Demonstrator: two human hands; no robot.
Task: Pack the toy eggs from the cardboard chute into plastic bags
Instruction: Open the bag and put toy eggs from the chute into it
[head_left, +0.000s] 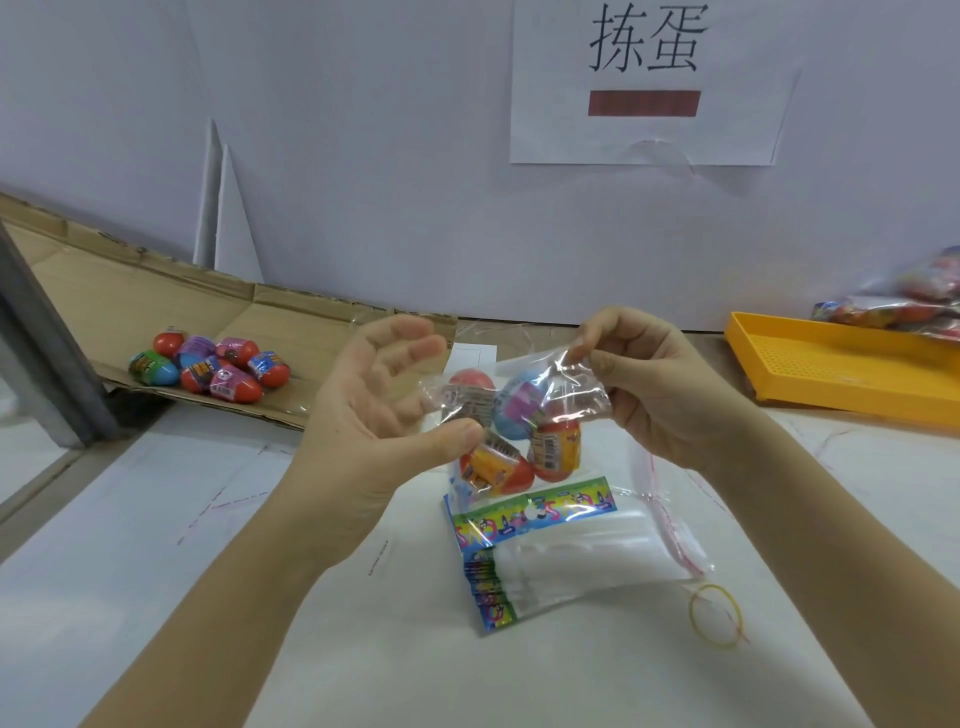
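Observation:
A clear plastic bag (524, 410) holding several toy eggs hangs above the table's middle. My right hand (644, 384) pinches the bag's top right edge between thumb and fingers. My left hand (379, 410) is at the bag's left side, thumb touching the lower left of the bag, fingers spread and curled. On the left, the cardboard chute (270, 332) holds a cluster of several loose toy eggs (208, 366) in red, blue, green and pink.
A stack of empty plastic bags (561, 551) with colourful headers lies on the white table below my hands. A yellow rubber band (717, 616) lies to its right. A yellow tray (841, 369) at the right holds packed bags (914, 306). A paper sign (649, 83) hangs on the wall.

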